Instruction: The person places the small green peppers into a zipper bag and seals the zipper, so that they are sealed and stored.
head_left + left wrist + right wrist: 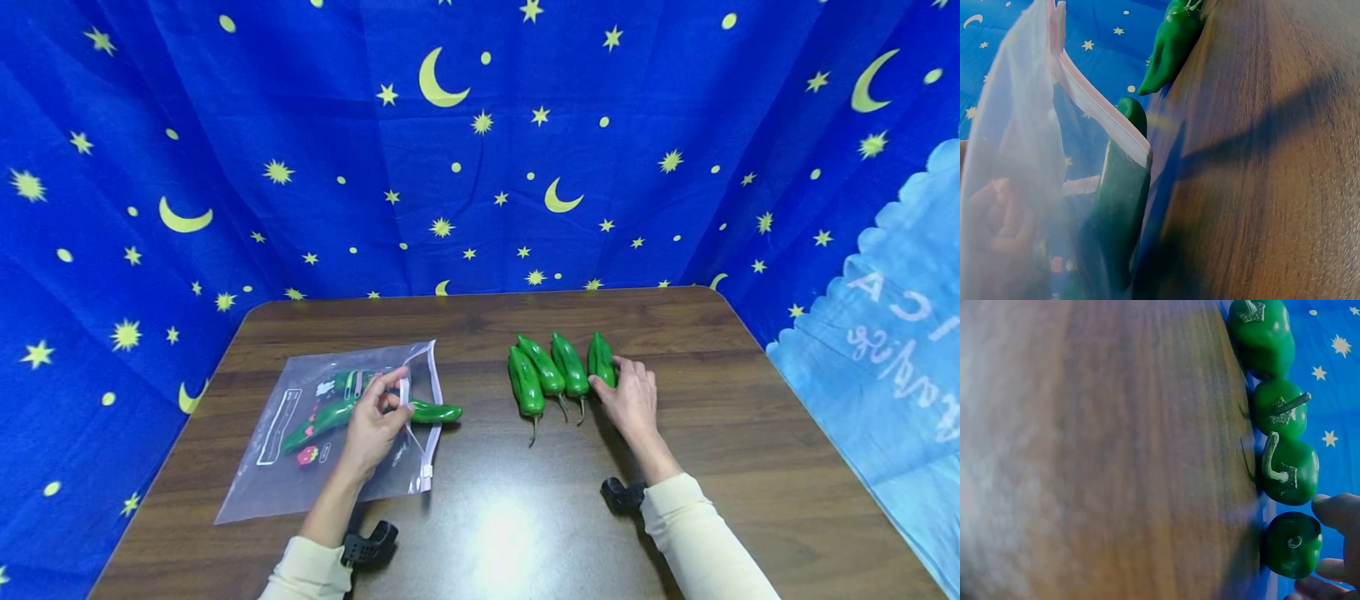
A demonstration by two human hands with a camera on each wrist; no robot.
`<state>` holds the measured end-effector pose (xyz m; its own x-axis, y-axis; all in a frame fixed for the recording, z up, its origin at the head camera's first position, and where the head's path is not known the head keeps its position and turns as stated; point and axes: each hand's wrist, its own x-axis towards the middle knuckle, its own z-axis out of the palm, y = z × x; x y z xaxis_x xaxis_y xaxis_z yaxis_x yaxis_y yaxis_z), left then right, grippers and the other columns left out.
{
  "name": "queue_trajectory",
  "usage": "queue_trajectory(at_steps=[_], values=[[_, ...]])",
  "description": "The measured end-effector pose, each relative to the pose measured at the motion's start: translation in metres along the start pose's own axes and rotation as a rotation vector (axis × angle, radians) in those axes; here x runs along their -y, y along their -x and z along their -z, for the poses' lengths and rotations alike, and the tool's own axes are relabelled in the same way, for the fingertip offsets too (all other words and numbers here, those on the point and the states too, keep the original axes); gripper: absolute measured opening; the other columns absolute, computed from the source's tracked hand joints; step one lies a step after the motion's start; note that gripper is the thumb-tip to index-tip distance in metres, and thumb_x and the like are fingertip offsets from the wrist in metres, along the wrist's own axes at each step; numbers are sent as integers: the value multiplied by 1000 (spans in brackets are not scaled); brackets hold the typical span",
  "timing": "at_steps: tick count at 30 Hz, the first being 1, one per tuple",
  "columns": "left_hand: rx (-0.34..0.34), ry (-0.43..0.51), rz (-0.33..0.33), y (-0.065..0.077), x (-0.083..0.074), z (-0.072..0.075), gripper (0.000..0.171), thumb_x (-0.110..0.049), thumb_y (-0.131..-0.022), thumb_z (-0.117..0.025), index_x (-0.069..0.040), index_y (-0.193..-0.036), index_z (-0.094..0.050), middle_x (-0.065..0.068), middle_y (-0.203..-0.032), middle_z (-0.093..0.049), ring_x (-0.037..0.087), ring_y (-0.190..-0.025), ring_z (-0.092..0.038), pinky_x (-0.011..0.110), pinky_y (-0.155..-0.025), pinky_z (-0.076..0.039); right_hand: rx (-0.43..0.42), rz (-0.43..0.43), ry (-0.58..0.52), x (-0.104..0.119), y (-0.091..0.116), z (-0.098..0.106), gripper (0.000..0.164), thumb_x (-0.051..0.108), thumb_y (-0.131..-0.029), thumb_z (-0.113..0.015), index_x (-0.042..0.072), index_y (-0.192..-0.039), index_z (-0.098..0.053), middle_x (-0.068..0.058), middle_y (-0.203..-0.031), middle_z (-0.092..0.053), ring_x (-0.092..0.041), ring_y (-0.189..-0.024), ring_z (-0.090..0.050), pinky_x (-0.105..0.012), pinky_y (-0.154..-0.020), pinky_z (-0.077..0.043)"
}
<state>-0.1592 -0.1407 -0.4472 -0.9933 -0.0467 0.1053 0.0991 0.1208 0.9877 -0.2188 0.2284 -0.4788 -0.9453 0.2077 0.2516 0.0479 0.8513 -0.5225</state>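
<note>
My left hand (375, 425) pinches the open edge of a clear zip bag (258, 487) lying on the left of the table. One green pepper (442, 412) pokes out of the bag's mouth, and more green shows through the printed plastic. To the right, three green peppers with stems, among them the leftmost pepper (527, 383), lie side by side. My right hand (633, 396) has thumb and fingers on either side of the rightmost pepper (1292, 545), gripping it. In the left wrist view, the bag's zip edge (1104, 109) stands raised above the pepper inside.
The brown wooden table (480, 467) has a bright reflection near its front. A blue curtain (480, 150) with moons and stars hangs behind, and a light blue cloth (885, 333) on the right. A white slider (426, 472) sits at the bag's near corner.
</note>
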Motion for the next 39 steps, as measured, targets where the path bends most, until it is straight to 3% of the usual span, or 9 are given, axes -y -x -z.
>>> queue_trajectory(at_steps=[14, 25, 27, 30, 35, 39], values=[[-9, -13, -16, -1, 2, 0, 56, 12, -79, -58, 0, -133, -48, 7, -105, -46, 2, -60, -51, 17, -46, -43, 7, -15, 17, -10, 3, -4, 60, 30, -79, -68, -6, -125, -53, -31, -114, -60, -44, -93, -51, -50, -82, -39], [-18, -18, 1, -1, 0, 1, 55, 10, -79, -59, -5, -132, -51, 0, -68, -54, 6, -54, -53, 18, -43, -41, -27, -46, -43, -14, 2, -4, 52, 24, -80, -68, -4, -122, -57, -31, -115, -60, -45, -96, -53, -53, -81, -41], [-19, -18, -1, -1, 0, 1, 55, 10, -79, -59, -4, -132, -50, -1, -68, -54, 7, -53, -53, 19, -43, -42, -44, -51, -66, -14, 2, -2, 51, 24, -81, -68, -3, -122, -57, -31, -115, -59, -45, -98, -53, -54, -81, -42], [-20, -17, -9, -2, 0, 1, 55, 10, -79, -59, -3, -132, -50, 2, -71, -55, 6, -54, -53, 21, -44, -44, -77, -53, -104, -13, 3, 0, 49, 24, -82, -68, -2, -122, -58, -30, -116, -59, -44, -100, -53, -54, -83, -42], [4, -11, -15, -2, 1, 1, 56, 11, -79, -58, 0, -133, -48, 7, -102, -49, 4, -59, -52, 21, -48, -48, -119, -50, -153, -9, 4, 5, 48, 23, -83, -67, 0, -123, -57, -28, -117, -59, -43, -100, -53, -54, -83, -42], [9, -11, -2, -2, 2, 1, 57, 11, -79, -58, 0, -134, -47, 9, -110, -44, 3, -60, -52, 20, -49, -48, -158, -24, -182, -4, 7, 8, 47, 22, -82, -69, 1, -122, -58, -27, -117, -60, -42, -100, -54, -53, -83, -42]])
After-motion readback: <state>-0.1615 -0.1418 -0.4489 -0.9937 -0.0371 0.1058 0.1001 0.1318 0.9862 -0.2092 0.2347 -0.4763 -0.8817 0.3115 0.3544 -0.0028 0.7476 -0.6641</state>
